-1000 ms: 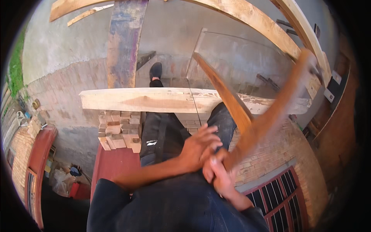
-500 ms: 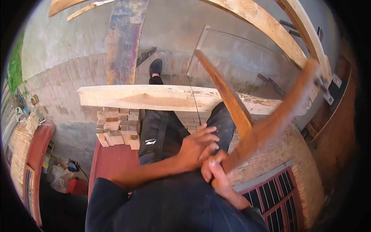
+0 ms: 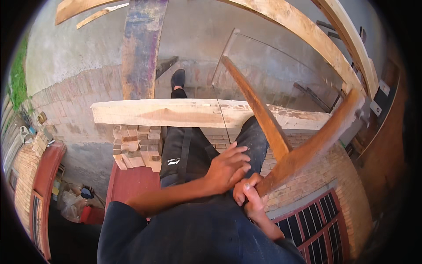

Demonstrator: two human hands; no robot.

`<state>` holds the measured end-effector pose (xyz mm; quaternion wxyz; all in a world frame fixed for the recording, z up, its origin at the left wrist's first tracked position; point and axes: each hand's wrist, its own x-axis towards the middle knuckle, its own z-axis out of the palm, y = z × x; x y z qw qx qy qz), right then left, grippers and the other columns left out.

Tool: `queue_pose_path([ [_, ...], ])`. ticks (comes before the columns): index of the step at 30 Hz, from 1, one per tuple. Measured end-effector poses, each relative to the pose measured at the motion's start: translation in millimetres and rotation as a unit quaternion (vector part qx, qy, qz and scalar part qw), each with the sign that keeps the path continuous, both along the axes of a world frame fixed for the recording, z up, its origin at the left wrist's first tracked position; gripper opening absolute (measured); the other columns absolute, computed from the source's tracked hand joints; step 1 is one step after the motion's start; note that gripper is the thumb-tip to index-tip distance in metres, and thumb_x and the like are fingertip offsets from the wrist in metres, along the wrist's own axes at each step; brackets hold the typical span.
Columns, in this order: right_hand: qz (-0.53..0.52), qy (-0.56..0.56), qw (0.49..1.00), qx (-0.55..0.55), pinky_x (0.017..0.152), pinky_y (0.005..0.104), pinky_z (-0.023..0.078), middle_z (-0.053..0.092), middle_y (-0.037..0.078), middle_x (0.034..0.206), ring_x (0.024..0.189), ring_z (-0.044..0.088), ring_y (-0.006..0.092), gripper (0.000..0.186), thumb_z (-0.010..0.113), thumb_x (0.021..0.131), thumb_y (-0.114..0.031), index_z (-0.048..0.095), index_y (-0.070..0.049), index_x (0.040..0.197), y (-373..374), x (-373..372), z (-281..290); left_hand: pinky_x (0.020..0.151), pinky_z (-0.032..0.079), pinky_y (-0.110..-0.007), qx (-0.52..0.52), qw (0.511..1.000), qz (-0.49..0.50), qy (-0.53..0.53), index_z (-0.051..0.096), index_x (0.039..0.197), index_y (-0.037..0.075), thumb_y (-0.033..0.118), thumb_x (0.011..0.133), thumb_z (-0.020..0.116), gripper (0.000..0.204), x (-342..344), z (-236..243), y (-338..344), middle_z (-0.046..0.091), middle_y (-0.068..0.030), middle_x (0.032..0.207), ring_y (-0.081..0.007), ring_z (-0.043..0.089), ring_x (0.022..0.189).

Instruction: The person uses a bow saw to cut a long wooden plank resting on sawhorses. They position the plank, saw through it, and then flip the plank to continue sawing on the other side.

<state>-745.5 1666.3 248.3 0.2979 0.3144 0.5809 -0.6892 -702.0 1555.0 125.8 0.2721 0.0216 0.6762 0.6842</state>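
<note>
A wooden frame saw (image 3: 259, 105) slants across the right side, its thin blade crossing the edge of a pale plank (image 3: 171, 112). My right hand (image 3: 252, 196) is closed around the near end of the saw, where its thick end arm (image 3: 314, 147) meets the blade. Just left of it, my left hand (image 3: 226, 169) hovers close to the blade's near end, fingers loosely bent and apart. Nothing shows in that hand; its thumb side is hidden. The plank lies crosswise beyond my knees, and my dark trouser legs (image 3: 187, 152) show under it.
Stacked cut wood blocks (image 3: 138, 147) sit on a red surface (image 3: 132, 185) left of my leg. A paint-stained board (image 3: 143, 53) runs away from the plank. Long curved timbers (image 3: 299, 31) stand at far right. A barred red window frame (image 3: 314, 224) is at lower right.
The saw's thick end arm has swung downward at its outer end and is less blurred. Both hands keep nearly the same place. The whole view has shifted slightly.
</note>
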Motion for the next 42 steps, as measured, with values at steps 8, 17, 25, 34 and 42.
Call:
queue_pose_path([
  [8, -0.081, -0.036, 0.995, 0.042, 0.040, 0.0299, 0.035, 0.052, 0.002, 0.057, 0.042, 0.047, 0.0120, 0.039, 0.066, 0.108, -0.022, 0.051, -0.009, 0.074, -10, -26, -153, 0.121, 0.046, -0.052, -0.016, 0.999, -0.016, -0.039, 0.073, 0.132, 0.005, 0.021, 0.093, 0.069, 0.043, -16, -121, -2, 0.072, -0.0185, 0.138, -0.0439, 0.056, 0.144],
  [17, -0.009, 0.004, 1.000, 0.004, 0.045, 0.0288, 0.035, 0.050, 0.009, 0.060, 0.046, 0.042, 0.0137, 0.032, 0.059, 0.110, -0.020, 0.042, -0.009, 0.085, 5, 2, -37, 0.131, 0.034, -0.059, 0.002, 0.998, 0.027, 0.058, 0.073, 0.133, 0.007, 0.018, 0.093, 0.075, 0.041, 5, -55, 11, 0.068, -0.0153, 0.144, -0.0403, 0.054, 0.149],
  [25, -0.102, -0.057, 0.992, 0.051, 0.046, 0.0319, 0.037, 0.050, 0.006, 0.062, 0.045, 0.045, 0.0151, 0.037, 0.062, 0.108, -0.014, 0.047, -0.006, 0.075, -38, -45, -101, 0.127, 0.040, -0.053, 0.017, 0.997, 0.064, -0.041, 0.070, 0.136, 0.004, 0.023, 0.098, 0.068, 0.042, -11, -101, -10, 0.070, -0.0201, 0.140, -0.0435, 0.057, 0.145],
  [34, -0.068, -0.051, 0.994, 0.071, 0.041, 0.0297, 0.036, 0.049, 0.004, 0.061, 0.043, 0.044, 0.0132, 0.032, 0.066, 0.110, -0.020, 0.051, -0.006, 0.086, -53, -52, -59, 0.129, 0.037, -0.053, 0.011, 0.997, 0.076, 0.009, 0.074, 0.132, 0.011, 0.028, 0.101, 0.066, 0.036, -26, -54, -20, 0.070, -0.0151, 0.140, -0.0412, 0.053, 0.150],
  [42, -0.062, -0.043, 0.996, 0.045, 0.044, 0.0317, 0.037, 0.044, 0.004, 0.057, 0.043, 0.041, 0.0146, 0.033, 0.059, 0.111, -0.021, 0.043, -0.008, 0.086, -43, -55, -11, 0.132, 0.034, -0.055, -0.011, 0.999, 0.028, 0.011, 0.070, 0.138, 0.006, 0.026, 0.104, 0.062, 0.040, -25, -14, -17, 0.072, -0.0144, 0.140, -0.0394, 0.053, 0.151],
])
